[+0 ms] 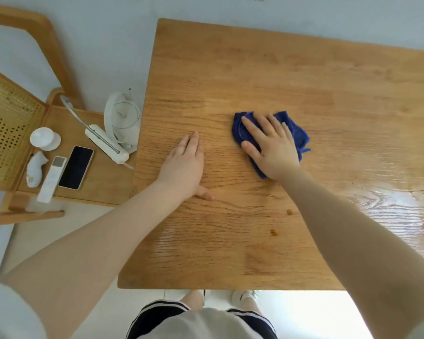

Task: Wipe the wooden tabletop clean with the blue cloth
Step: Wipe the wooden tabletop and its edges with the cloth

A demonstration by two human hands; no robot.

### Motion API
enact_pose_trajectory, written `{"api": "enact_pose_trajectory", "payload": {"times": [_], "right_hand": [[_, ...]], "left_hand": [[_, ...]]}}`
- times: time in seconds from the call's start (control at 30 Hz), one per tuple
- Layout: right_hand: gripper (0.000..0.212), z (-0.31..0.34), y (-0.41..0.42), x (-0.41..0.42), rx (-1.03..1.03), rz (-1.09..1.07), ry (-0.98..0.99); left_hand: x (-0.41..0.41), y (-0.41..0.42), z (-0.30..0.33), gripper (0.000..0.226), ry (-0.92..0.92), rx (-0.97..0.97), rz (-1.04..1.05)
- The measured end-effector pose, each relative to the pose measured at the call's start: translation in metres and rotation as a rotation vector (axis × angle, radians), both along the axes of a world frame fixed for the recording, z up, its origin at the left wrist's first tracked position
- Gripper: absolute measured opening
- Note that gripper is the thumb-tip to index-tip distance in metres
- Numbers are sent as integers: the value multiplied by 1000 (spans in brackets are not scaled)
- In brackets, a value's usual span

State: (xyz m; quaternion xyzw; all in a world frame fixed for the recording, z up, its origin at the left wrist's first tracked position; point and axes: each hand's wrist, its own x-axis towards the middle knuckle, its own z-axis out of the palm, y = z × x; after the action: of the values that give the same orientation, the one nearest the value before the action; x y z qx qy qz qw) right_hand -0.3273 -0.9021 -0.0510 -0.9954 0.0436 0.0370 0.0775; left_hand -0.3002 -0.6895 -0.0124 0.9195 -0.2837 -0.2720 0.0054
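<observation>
The wooden tabletop (279,77) fills the middle and right of the view. A crumpled blue cloth (300,134) lies near its centre. My right hand (269,148) presses flat on the cloth with straight, spread fingers. My left hand (184,165) rests flat on the bare wood to the left of the cloth, fingers together and thumb out. Two small brown spots (289,212) (274,232) mark the wood nearer to me. The right part of the table shines wet.
A wooden chair (103,182) stands left of the table. On its seat lie a phone (76,167), a white remote (52,178), a white power strip (107,144), a small white cup (44,138) and a crumpled tissue (36,167). A white fan-like device (121,116) leans against the table's left edge.
</observation>
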Motion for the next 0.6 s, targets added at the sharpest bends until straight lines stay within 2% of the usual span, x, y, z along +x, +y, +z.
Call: {"api": "enact_pose_trajectory", "payload": {"times": [0.2,0.33,0.37,0.43,0.5,0.6], "right_hand": [[58,-1,49,-87,-16,226,36],[51,7,26,-75,-53,367,-3],[50,8,16,-64,-14,326,-33],[50,10,0,-36,87,105,-70],[46,7,-7,-14,99,-91,-55],[44,1,2,-19,109,-108,-70]], "left_hand": [[-2,3,5,135,26,28,27],[-3,-4,12,135,20,25,19],[-4,-6,13,135,18,23,16],[-2,-9,13,137,18,31,24],[1,-8,9,137,15,44,38],[-1,-2,4,137,11,42,41]]}}
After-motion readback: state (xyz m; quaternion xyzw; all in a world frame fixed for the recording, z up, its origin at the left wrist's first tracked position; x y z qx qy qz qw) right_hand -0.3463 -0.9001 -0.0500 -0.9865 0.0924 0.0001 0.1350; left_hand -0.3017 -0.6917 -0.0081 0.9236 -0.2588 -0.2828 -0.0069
